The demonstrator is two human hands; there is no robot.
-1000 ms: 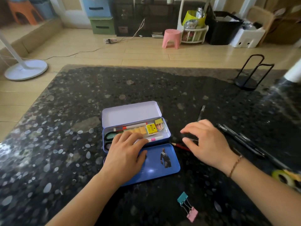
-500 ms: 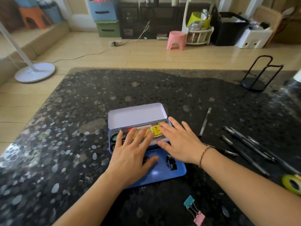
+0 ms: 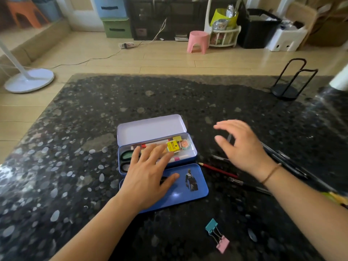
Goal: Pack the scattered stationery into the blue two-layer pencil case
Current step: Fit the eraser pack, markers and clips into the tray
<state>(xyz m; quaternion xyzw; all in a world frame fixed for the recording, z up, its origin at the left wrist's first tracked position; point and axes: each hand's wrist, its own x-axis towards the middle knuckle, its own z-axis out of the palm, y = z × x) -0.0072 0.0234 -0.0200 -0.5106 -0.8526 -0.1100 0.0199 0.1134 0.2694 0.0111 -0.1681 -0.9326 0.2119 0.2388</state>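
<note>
The blue two-layer pencil case (image 3: pixel 192 147) lies open on the dark stone table, its pale lid (image 3: pixel 150 128) folded back and its blue layer (image 3: pixel 195 193) folded toward me. Inside the tray I see scissors (image 3: pixel 125 155), a yellow eraser (image 3: pixel 172 146) and pens. My left hand (image 3: pixel 148 176) rests flat, fingers spread, across the tray and the blue layer. My right hand (image 3: pixel 243 146) hovers open and blurred to the right of the case, holding nothing. A red pencil (image 3: pixel 216 169) lies between the case and my right wrist. Black pens (image 3: pixel 282 159) lie further right.
Two binder clips, teal (image 3: pixel 211 225) and pink (image 3: pixel 223 245), lie near the table's front. A black wire stand (image 3: pixel 286 85) sits at the far right corner. A yellow-green tape roll (image 3: pixel 337 198) shows at the right edge. Beyond the table, a fan base (image 3: pixel 30 80) stands on the wooden floor.
My right hand has left the case's tray and moved right and up, over the pens. The left hand stays flat on the case. The red pencil is uncovered again.
</note>
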